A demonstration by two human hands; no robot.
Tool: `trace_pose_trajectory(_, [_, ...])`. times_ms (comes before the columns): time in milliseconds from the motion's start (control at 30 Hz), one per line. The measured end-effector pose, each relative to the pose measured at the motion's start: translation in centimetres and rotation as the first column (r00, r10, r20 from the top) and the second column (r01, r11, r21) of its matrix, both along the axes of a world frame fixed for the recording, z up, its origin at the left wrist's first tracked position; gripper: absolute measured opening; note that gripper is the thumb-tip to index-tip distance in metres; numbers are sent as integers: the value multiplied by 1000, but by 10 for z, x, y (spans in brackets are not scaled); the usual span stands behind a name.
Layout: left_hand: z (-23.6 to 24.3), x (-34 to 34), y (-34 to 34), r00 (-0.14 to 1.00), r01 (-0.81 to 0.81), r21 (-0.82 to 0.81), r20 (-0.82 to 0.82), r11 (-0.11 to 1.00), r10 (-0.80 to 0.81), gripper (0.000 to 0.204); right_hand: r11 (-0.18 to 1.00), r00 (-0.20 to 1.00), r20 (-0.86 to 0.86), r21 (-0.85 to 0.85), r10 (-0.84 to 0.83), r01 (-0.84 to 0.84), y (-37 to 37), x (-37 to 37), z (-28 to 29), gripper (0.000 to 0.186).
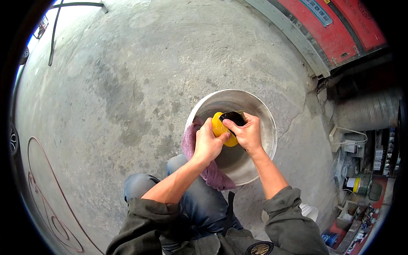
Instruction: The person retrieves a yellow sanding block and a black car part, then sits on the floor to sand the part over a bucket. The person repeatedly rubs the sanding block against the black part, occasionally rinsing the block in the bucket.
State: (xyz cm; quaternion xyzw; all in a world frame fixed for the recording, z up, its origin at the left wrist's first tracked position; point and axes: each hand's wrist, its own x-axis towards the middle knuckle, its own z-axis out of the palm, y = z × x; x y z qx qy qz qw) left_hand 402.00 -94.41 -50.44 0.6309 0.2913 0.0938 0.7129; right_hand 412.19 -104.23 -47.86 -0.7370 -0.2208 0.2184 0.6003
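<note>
A large metal basin (250,161) sits on the floor in front of me, with a damp purple cloth (216,174) draped over its left rim. Over the basin, my left hand (208,140) grips a smooth yellow block (231,142), its thumb pressed on the block's front. My right hand (245,134) is closed on a thin black sheet (233,117) with a tan edge, holding it against the top right of the yellow block, thumb on the sheet. Part of the block is hidden by the sheet and fingers.
A coiled hose (58,229) lies at lower left beside a car wheel (13,140). A red cabinet (310,38) stands upper right. Containers and tools (355,182) crowd the right side, near a white bucket (308,211). A black metal stand (76,5) is at upper left.
</note>
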Motion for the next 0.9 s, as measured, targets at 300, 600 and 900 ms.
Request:
trace_pose_trajectory(300, [7,1,3,994,91,-439,101,894,-52,35,974,983,172,-202,-64,99,0,23,-3,25])
trace_pose_trajectory(600, [3,-4,10,980,159,-381,173,911,-99,40,949,942,173,-184,287,-255,-2,10,32,31])
trace_pose_trajectory(900, [14,-6,1,992,115,216,-68,970,-103,40,945,956,259,-257,-135,203,17,-15,9,23])
